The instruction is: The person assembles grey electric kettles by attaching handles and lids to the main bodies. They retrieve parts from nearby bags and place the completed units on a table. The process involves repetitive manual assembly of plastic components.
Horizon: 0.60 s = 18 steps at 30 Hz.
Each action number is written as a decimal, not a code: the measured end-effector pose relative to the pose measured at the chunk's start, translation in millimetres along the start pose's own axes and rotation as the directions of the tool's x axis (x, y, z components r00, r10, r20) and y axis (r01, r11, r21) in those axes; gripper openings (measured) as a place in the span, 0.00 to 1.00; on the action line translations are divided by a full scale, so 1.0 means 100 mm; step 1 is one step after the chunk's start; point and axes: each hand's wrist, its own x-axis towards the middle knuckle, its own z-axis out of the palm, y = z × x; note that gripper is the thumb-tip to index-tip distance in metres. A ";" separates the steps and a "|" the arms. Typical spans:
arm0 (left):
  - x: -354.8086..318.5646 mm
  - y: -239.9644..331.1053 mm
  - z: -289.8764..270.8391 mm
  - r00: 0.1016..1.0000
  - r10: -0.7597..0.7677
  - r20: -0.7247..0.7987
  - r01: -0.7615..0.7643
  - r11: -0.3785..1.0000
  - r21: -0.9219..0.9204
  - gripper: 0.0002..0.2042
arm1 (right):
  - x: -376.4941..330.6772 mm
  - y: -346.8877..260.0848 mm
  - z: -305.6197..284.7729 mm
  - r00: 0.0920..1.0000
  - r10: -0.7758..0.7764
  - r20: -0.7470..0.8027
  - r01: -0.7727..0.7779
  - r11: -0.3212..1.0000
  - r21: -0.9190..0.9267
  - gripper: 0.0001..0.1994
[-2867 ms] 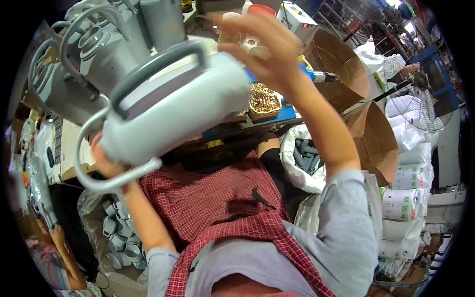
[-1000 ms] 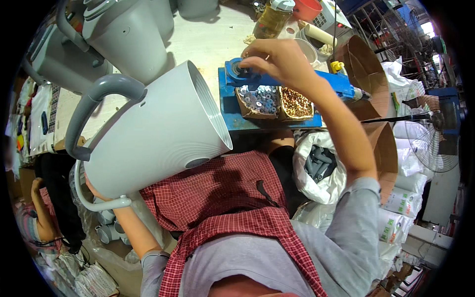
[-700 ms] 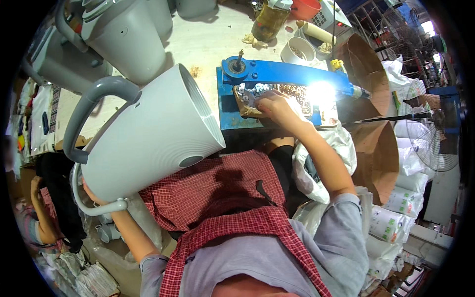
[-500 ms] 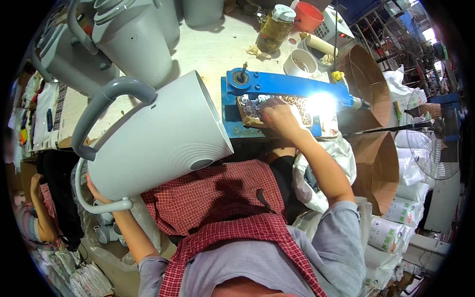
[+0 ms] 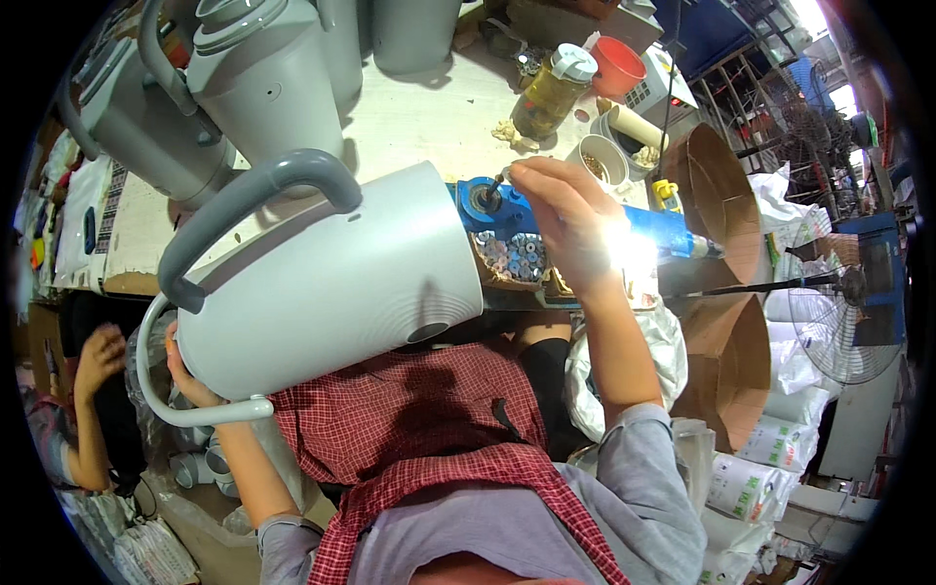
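A large light-grey plastic jug body (image 5: 322, 283) lies tilted across my lap, with a dark grey curved handle (image 5: 263, 180) on top and a pale loop handle (image 5: 146, 380) at its lower end. My left hand (image 5: 187, 375) grips that lower end, its fingers partly hidden. The jug's wide end rests close to a blue machine arm (image 5: 643, 226). At the arm's tip, an upright metal pin (image 5: 495, 185) stands by the pinched fingertips of my right hand (image 5: 565, 210). Whatever those fingers hold is too small to make out. Below the arm, a tray holds small metal washers (image 5: 512, 255).
More grey jugs (image 5: 263, 93) stand on the table at left. A lidded jar (image 5: 554, 93), a red bowl (image 5: 617, 66) and a white cup (image 5: 600, 161) stand behind the arm. Cardboard boxes (image 5: 726, 361) and a fan (image 5: 853, 322) are at right. Another person's hand (image 5: 97, 359) shows far left.
My right hand has risen from the parts tray to the pin at the blue arm's tip. The jug has shifted right, its wide end now nearer the arm.
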 end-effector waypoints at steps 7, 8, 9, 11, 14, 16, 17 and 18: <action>0.02 -0.02 0.09 0.993 0.069 0.093 -0.075 0.995 0.070 0.21 | -0.03 0.10 0.05 0.999 -0.018 0.029 0.018 1.000 -0.007 0.13; 0.02 -0.02 0.13 0.992 0.074 0.100 -0.079 0.995 0.056 0.21 | -0.04 0.06 0.01 0.999 0.036 0.014 -0.036 0.999 -0.007 0.13; 0.03 -0.01 0.19 0.990 0.087 0.109 -0.094 0.994 0.058 0.22 | -0.04 0.01 -0.01 0.996 0.086 -0.007 -0.086 0.996 -0.006 0.14; 0.07 0.00 0.30 0.985 0.122 0.122 -0.130 0.990 0.060 0.22 | -0.16 -0.07 -0.14 0.940 0.321 0.119 -0.342 0.897 0.279 0.16; 0.08 -0.11 0.57 0.968 0.177 0.177 -0.187 0.982 0.038 0.22 | -0.35 -0.16 -0.22 0.890 0.399 0.221 -0.454 0.824 0.340 0.13; 0.15 -0.21 0.69 0.946 0.240 0.220 -0.277 0.947 0.160 0.22 | -0.50 -0.12 -0.28 0.810 0.555 0.192 -0.584 0.729 0.357 0.11; 0.16 -0.26 0.77 0.935 0.268 0.233 -0.308 0.938 0.158 0.22 | -0.53 -0.09 -0.29 0.784 0.593 0.184 -0.611 0.683 0.400 0.10; 0.15 -0.30 0.86 0.923 0.295 0.247 -0.338 0.928 0.157 0.22 | -0.57 -0.06 -0.30 0.755 0.631 0.178 -0.635 0.634 0.441 0.10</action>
